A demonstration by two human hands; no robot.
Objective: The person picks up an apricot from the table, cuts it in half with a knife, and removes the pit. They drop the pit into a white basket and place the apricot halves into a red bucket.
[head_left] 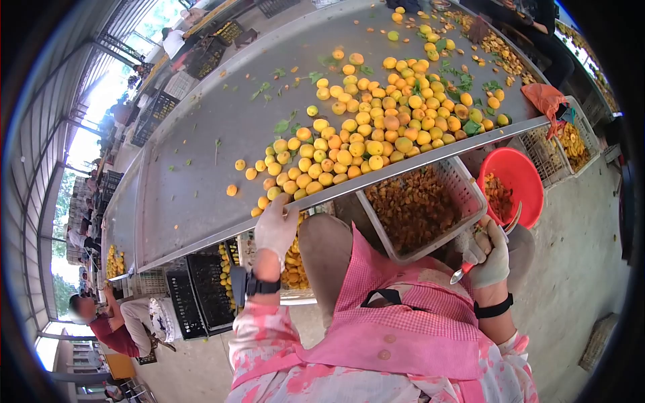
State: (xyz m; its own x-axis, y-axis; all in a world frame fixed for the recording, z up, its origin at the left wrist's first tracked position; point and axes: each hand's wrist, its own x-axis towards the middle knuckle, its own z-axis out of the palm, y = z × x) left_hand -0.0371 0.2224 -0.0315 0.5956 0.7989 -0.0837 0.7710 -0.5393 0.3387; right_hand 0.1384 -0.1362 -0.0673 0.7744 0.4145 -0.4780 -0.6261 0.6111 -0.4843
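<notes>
Holding tool: right hand, fingers clamped round it. Left hand beside fruit, finger closure unclear. Fruit likely light, soft, bruisable; cup sides.

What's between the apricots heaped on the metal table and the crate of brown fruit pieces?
In the head view, the metal table edge runs between the apricots and the crate.

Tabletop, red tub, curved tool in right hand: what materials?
Tabletop: probably sheet metal; dull grey, soft sheen, straight silvery edge.
Red tub: likely plastic; smooth, evenly coloured, slightly glossy.
Tool in the right hand: curved end looks like shiny metal, silvery highlights; grip mostly hidden, can't tell.
</notes>
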